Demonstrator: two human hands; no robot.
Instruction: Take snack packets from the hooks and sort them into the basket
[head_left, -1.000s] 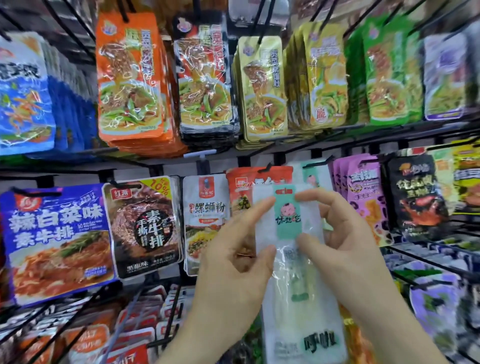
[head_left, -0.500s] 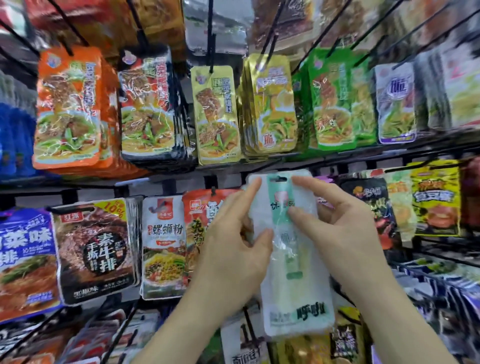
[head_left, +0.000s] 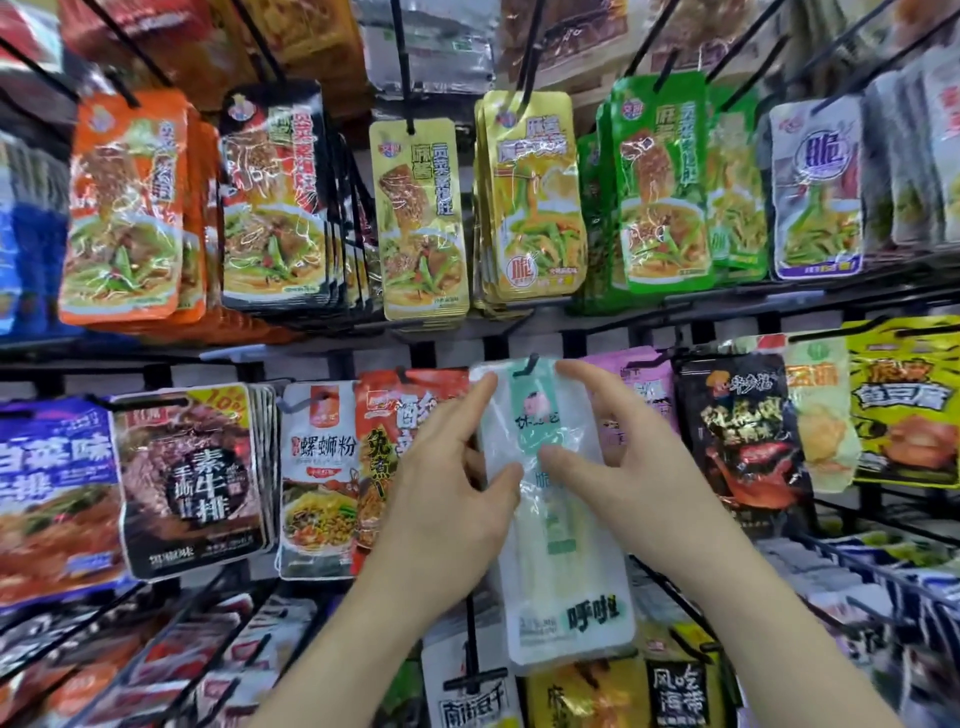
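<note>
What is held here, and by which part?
The white packet, pinched at its upper half: left hand on its left edge, right hand on its right.

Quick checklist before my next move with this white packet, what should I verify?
1. Left hand pinches the packet: ok.
2. Right hand pinches it too: ok.
3. Packet's top hole free of the hook: cannot tell, the hook tip sits right at it.
4. Red packet behind not snagged: cannot tell, partly hidden by the left hand.
5. Basket in sight for the drop: not ok, not in view.
</note>
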